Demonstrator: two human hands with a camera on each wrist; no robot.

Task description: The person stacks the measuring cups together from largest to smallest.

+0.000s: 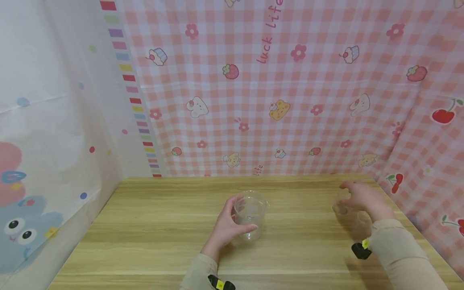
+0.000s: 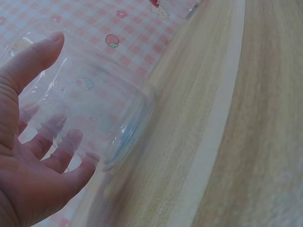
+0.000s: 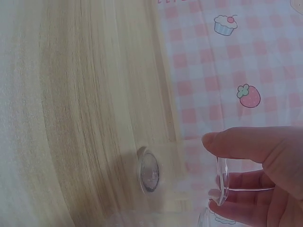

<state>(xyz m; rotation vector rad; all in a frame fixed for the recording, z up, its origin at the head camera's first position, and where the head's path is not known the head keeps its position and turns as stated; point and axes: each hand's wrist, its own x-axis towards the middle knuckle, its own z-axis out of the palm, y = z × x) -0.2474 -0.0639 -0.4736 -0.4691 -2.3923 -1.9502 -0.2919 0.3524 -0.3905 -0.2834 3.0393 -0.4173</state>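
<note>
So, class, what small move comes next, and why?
Perhaps bring the small, round, clear plastic cup toward the large, round, clear plastic cup: the right hand has fingers around the small rim; the left hand holds the large cup.

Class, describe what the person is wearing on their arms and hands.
Long, plain beige sleeves cover both forearms: left sleeve, right sleeve. Near each cuff sits a small black device, left device and right device, each with a yellow label, its marking unreadable. The left grip and right grip are ungloved.
</note>
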